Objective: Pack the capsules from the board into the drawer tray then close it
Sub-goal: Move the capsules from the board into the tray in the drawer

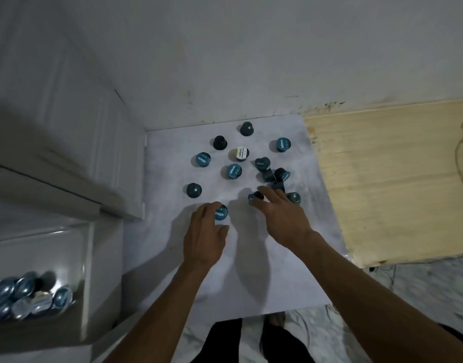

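Note:
Several blue and dark capsules (234, 171) lie scattered on the pale board (251, 271) at the centre. My left hand (205, 235) curls around one blue capsule (221, 213) near the board's middle, fingers and thumb on either side of it. Over a small cluster at the right, my right hand (281, 213) reaches with fingertips on a blue capsule (255, 197). The white drawer tray (87, 271) stands pulled out at the lower left, with several silvery-blue capsules (23, 294) lying in it.
A white drawer cabinet (75, 158) rises to the left of the board. A white wall stands behind. A wooden panel (387, 179) lies to the right of the board. Marbled floor and my feet (275, 320) show at the bottom.

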Available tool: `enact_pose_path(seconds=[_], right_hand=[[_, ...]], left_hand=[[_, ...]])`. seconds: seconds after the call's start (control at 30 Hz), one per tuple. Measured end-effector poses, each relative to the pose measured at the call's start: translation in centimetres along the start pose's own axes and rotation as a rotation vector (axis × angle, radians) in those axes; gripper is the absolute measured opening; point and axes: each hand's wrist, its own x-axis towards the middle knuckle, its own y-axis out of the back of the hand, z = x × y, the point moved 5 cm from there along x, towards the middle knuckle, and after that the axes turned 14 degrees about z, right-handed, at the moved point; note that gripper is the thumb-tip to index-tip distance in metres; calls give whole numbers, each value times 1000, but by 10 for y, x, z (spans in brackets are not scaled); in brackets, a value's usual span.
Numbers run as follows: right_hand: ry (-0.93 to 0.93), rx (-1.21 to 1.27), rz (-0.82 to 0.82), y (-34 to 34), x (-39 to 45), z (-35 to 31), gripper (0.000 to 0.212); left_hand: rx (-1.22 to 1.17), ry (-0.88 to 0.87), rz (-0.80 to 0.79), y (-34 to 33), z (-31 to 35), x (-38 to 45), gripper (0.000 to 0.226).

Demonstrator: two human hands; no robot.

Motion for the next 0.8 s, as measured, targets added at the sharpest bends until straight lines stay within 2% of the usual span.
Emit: enact_pose_path(seconds=[0.23, 0.4, 0.5, 0.6, 0.8], right_hand=[[72, 83, 124, -34, 15, 14, 40], [13, 201, 281, -37, 18, 9, 18], [-135, 359, 399, -35, 10, 7, 21], [-238, 430, 430, -47, 3, 9, 24], [-225, 488, 576, -63, -3, 12, 25]], left_hand=[[-20, -53, 150, -12, -5, 1, 38], [-83, -83, 222, -16, -15, 1, 33], [-133, -93, 247, -19, -17, 1, 33], [-160, -122, 284, -22, -19, 1, 33], [-207, -182, 362, -27, -25, -1, 32]])
